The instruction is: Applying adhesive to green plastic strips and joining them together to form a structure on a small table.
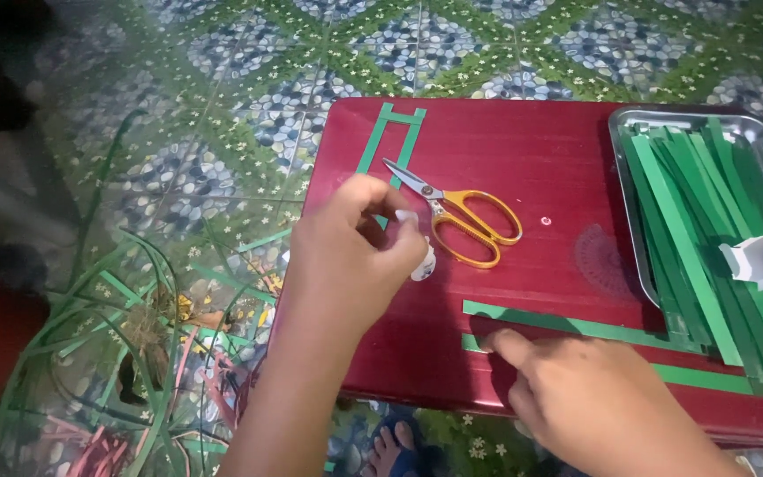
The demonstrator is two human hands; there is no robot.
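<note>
Glossy red tabletop above patterned tiles: the left hand pinches shut around a small white glue tube, while the right hand, fingers loosely extended, presses a long green paper strip near the front edge. Light, floppy, easily creased, it seems best held flat near its end.

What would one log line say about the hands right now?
left hand: holds small white bottle | right hand: presses green strip on red table | scissors: lying open

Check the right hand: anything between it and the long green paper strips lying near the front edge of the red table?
Nothing visible. The right hand already presses a fingertip on the left end of the long green paper strips on the red table. The yellow-handled scissors lie apart, farther back.
</note>
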